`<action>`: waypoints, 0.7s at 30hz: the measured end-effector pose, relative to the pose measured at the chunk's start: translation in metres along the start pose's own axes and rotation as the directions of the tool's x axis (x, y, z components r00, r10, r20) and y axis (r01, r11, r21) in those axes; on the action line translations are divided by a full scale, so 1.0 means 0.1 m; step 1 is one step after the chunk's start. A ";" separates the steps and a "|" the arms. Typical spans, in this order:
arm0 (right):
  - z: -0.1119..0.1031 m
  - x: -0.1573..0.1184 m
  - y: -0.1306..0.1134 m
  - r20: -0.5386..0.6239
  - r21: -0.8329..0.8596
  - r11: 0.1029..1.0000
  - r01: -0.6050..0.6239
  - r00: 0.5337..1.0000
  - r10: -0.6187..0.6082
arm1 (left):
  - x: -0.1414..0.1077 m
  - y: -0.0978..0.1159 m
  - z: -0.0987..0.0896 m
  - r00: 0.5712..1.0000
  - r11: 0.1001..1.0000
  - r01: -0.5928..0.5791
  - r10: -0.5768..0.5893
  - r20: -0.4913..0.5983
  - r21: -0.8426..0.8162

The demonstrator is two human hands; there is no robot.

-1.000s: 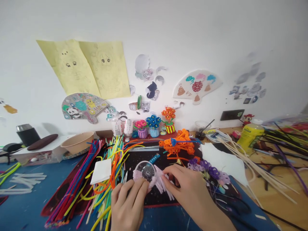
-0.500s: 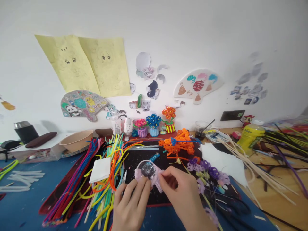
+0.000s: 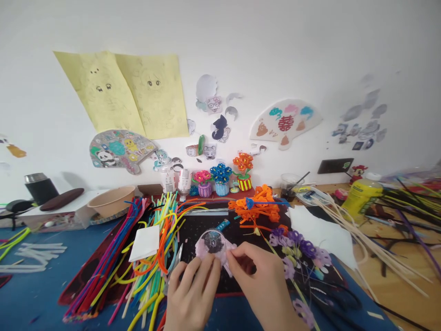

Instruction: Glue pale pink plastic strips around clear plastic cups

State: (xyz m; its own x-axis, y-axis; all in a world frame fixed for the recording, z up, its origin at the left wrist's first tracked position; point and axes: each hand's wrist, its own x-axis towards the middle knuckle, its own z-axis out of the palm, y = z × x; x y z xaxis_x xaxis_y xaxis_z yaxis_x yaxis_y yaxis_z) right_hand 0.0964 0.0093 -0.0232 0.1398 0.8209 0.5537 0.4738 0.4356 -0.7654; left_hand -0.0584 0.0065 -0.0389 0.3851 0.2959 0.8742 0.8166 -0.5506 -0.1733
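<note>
A small round clear plastic cup (image 3: 214,241) rests low over the dark mat, with pale pink pipe cleaner (image 3: 200,248) around its side. My left hand (image 3: 195,287) has its fingers closed on the near edge of the cup. On the right, thumb and forefinger of my right hand (image 3: 258,271) pinch the loose pink pipe cleaner beside the cup. A blue-handled tool (image 3: 223,225) lies just behind the cup. Scissor blades (image 3: 179,253) show left of my left hand; their handles are mostly hidden.
Bundles of coloured pipe cleaners (image 3: 113,257) and a folded white paper (image 3: 144,243) lie left. Orange pipe-cleaner flowers (image 3: 258,205) and purple ones (image 3: 296,241) lie right. Small potted flowers (image 3: 221,178) stand by the wall. A yellow bottle (image 3: 361,197) stands far right.
The whole view has shifted slightly. The cup looks tilted a little differently, and my left fingers have moved slightly on it. My right hand keeps its pinch.
</note>
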 end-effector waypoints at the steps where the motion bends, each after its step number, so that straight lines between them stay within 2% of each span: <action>1: 0.00 -0.01 0.01 0.002 -0.011 1.000 0.010 1.000 -0.010 | 0.00 0.00 0.00 1.000 1.000 0.004 -0.004 0.007 -0.003; 5: -0.01 -0.01 0.03 0.020 -0.038 0.999 0.013 1.000 -0.013 | 0.00 0.01 0.01 1.000 1.000 0.005 -0.005 -0.008 -0.013; 9: -0.09 0.05 0.03 0.080 0.010 0.995 -0.101 0.992 0.100 | -0.02 -0.01 0.01 1.000 1.000 0.001 -0.002 -0.020 -0.020; 15: -0.24 0.17 0.04 0.232 0.087 0.930 -0.357 0.915 0.330 | -0.02 -0.01 0.00 1.000 1.000 0.017 -0.018 -0.022 -0.017; 18: -0.23 0.17 0.06 0.310 0.150 0.896 -0.417 0.881 0.358 | 0.02 0.02 0.01 0.999 1.000 0.009 -0.009 -0.039 -0.002; 21: -0.20 0.16 0.08 0.338 0.199 0.877 -0.438 0.870 0.358 | 0.04 0.03 0.01 0.999 1.000 -0.003 0.003 -0.054 0.006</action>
State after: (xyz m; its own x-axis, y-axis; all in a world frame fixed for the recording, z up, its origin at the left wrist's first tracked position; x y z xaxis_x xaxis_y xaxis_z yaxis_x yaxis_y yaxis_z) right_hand 0.1196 0.0191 -0.0141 -0.0020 0.9953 0.0968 0.1810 0.0956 -0.9788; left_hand -0.0545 0.0069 -0.0365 0.3640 0.2515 0.8968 0.8178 -0.5470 -0.1786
